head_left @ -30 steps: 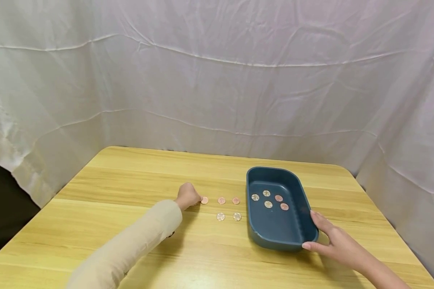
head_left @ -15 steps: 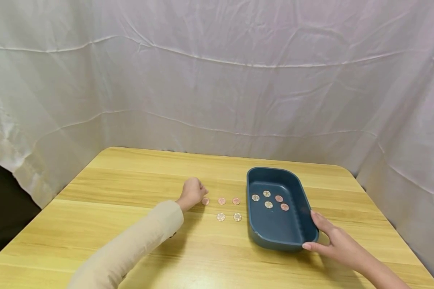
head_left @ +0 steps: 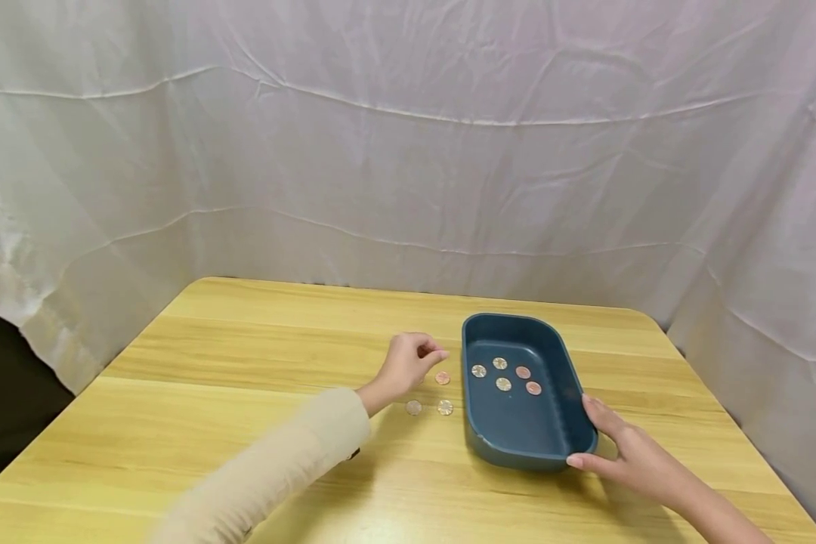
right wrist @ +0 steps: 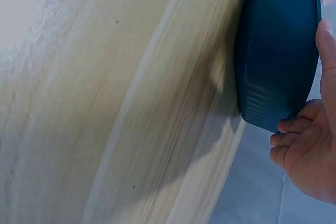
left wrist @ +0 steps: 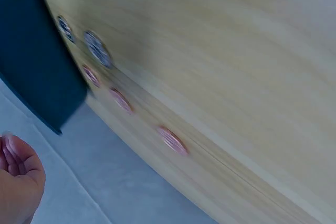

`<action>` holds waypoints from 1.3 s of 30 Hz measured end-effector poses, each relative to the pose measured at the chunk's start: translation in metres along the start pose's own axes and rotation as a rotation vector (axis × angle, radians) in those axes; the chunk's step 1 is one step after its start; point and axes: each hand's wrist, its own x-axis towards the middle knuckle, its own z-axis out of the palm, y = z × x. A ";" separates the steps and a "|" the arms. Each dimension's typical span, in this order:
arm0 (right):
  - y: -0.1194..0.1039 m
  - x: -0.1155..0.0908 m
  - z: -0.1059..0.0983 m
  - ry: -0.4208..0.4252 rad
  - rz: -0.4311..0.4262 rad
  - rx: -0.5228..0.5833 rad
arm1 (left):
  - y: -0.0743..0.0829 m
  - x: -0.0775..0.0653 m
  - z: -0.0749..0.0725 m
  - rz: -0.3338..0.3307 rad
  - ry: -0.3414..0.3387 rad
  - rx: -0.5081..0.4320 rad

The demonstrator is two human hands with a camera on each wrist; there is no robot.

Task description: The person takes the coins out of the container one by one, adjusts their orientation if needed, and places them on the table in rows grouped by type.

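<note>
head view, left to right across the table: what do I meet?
Sleeve → left hand → tray → right hand. Loose coins left out: left to right they overlap the left hand or each other.

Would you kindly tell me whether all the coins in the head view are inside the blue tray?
No, two silvery coins lie on the table outside the blue tray.

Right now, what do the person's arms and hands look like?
The left sleeve is long and cream, with a tiny dark thing beneath it, too small to name. The right forearm shows no sleeve. The left hand and right hand wear no gloves.
</note>
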 end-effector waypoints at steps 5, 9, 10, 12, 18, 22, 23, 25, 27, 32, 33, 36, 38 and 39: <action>0.000 0.000 0.000 0.002 -0.002 -0.003 | 0.010 0.005 0.017 0.022 -0.018 -0.032; -0.001 0.000 -0.001 0.003 0.000 -0.006 | 0.015 0.009 0.029 0.017 -0.031 -0.056; -0.001 0.000 -0.001 0.003 0.001 -0.005 | 0.016 0.010 0.031 0.012 -0.033 -0.061; -0.001 0.000 -0.001 0.003 0.001 -0.001 | 0.019 0.012 0.036 0.004 -0.037 -0.063; -0.002 -0.001 -0.001 -0.001 0.003 0.003 | 0.025 0.021 0.052 0.004 -0.058 -0.027; -0.002 0.000 -0.002 -0.006 0.003 0.007 | 0.029 0.027 0.064 0.012 -0.087 0.028; -0.002 0.000 -0.002 -0.006 0.003 0.006 | 0.030 0.029 0.067 0.013 -0.100 0.041; -0.002 0.000 -0.002 -0.007 0.003 0.008 | 0.031 0.031 0.072 0.022 -0.128 0.073; -0.002 0.000 -0.002 -0.007 0.001 0.004 | 0.031 0.033 0.078 0.033 -0.160 0.110; -0.002 0.000 -0.002 -0.008 -0.002 0.008 | 0.032 0.041 0.092 0.043 -0.236 0.269; -0.002 0.000 -0.003 -0.008 -0.001 0.009 | 0.033 0.043 0.095 0.036 -0.255 0.313; -0.003 0.000 -0.003 -0.007 -0.002 0.009 | 0.037 0.046 0.101 0.002 -0.311 0.447; -0.003 0.000 -0.002 -0.010 0.001 0.008 | 0.038 0.047 0.105 -0.017 -0.343 0.544; -0.003 -0.001 -0.002 -0.010 0.002 0.010 | 0.038 0.048 0.107 -0.025 -0.354 0.599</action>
